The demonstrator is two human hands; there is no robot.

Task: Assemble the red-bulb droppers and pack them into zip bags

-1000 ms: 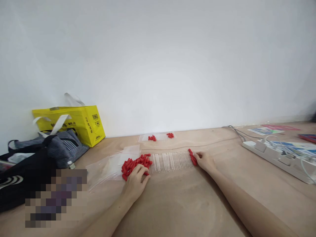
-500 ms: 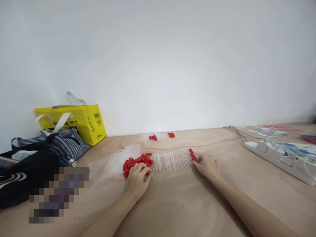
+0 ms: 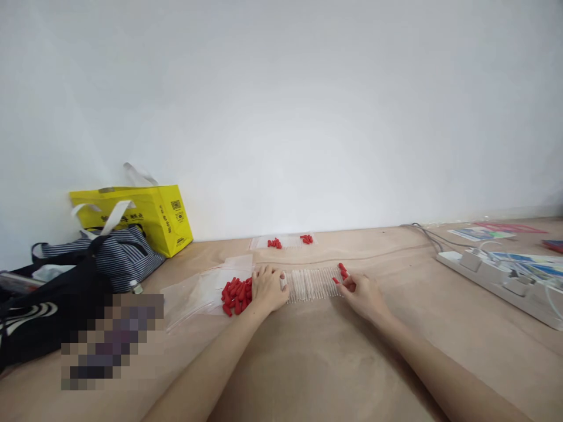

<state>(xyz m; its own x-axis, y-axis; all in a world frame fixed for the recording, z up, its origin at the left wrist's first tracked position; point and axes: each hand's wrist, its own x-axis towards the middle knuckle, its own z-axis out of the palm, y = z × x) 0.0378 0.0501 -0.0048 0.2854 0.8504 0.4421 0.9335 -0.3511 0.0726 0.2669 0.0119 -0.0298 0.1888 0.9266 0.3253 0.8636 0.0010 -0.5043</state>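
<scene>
Right hand [image 3: 366, 298] is at the right end of the row of pale sticks [image 3: 310, 285], thumb and finger pinching a red piece [image 3: 336, 281] that pokes out past the tips. More red bits [image 3: 342, 271] lie just beyond those fingertips. Left hand [image 3: 269, 289] is palm down over the row's left end, fingers bent; I can't tell if anything is in it. Red pile [image 3: 235, 296] sits right beside it, next to the clear plastic sheets [image 3: 193, 293]. Everything's on the wooden surface [image 3: 290, 363], in from its far edge; no near corner in my view. A clear sleeve [image 3: 259, 241] with two red clusters lies along that far edge.

Handling, my guess: red piece is light, small, smooth, probably rubbery or plastic, liable to roll or squirt out if nipped at the tapered end. I'd grip across the fat middle, light pressure. Sticks look thin, near weightless, easily nudged out of line; stiffness unclear from here. I'd take one by its near end, other fingers lifted. Sheets look flimsy and slidey, so pinch a corner.
</scene>
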